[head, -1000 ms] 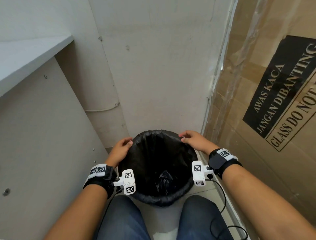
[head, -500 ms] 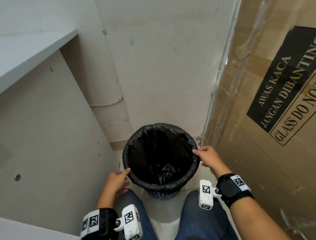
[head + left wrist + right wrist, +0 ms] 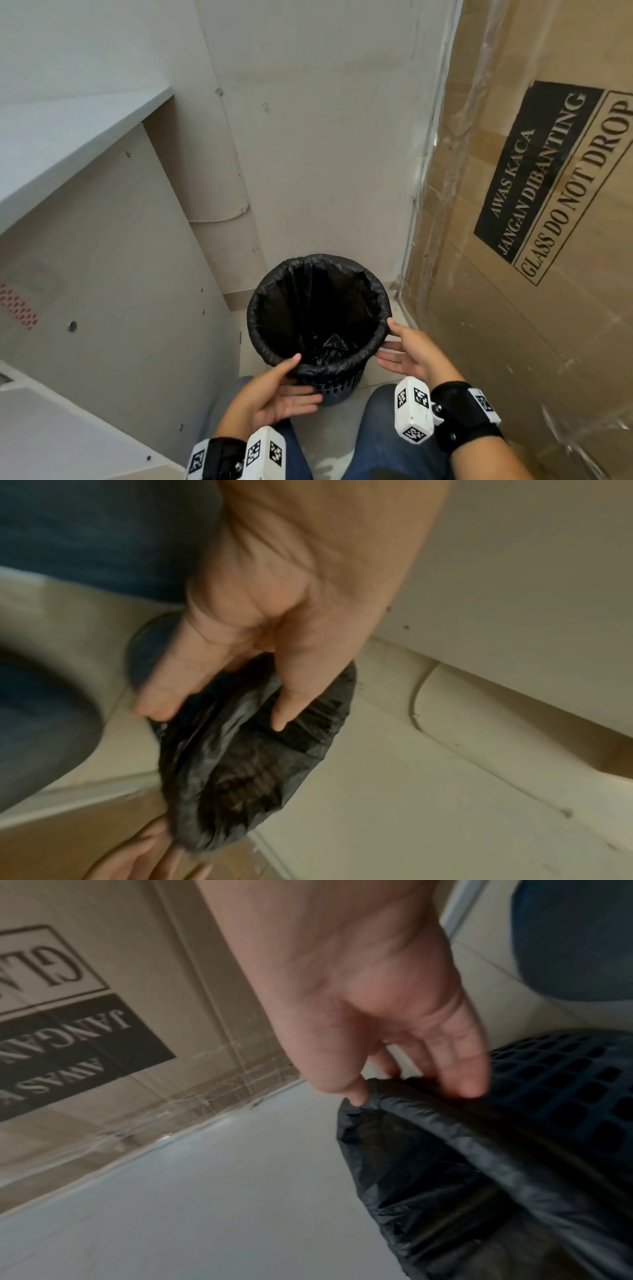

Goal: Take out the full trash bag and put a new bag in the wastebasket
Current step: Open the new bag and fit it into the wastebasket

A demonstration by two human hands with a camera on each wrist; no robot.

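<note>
A dark blue lattice wastebasket (image 3: 334,389) stands on the floor in a narrow corner. A black bag (image 3: 318,308) lines it, with its edge folded over the rim; a crumpled bit lies at the bottom. My left hand (image 3: 305,378) is at the near-left rim, thumb on top of the fold and straight fingers against the outside below it. My right hand (image 3: 385,342) is at the near-right rim, thumb tip on the fold and fingers straight beside it. The left wrist view shows the left hand (image 3: 215,718) on the bag (image 3: 240,764). In the right wrist view, the right hand (image 3: 411,1093) touches the bag (image 3: 445,1150) above the lattice (image 3: 582,1096).
A tall cardboard box (image 3: 531,274) printed "GLASS DO NOT DROP" stands close on the right. A grey cabinet panel (image 3: 120,274) under a shelf (image 3: 68,137) closes in the left, and a white wall (image 3: 325,154) stands behind. My knees in jeans (image 3: 394,445) are just before the basket.
Both hands have slid from the far sides of the rim round to its near side. The head view has pulled back and up from the basket.
</note>
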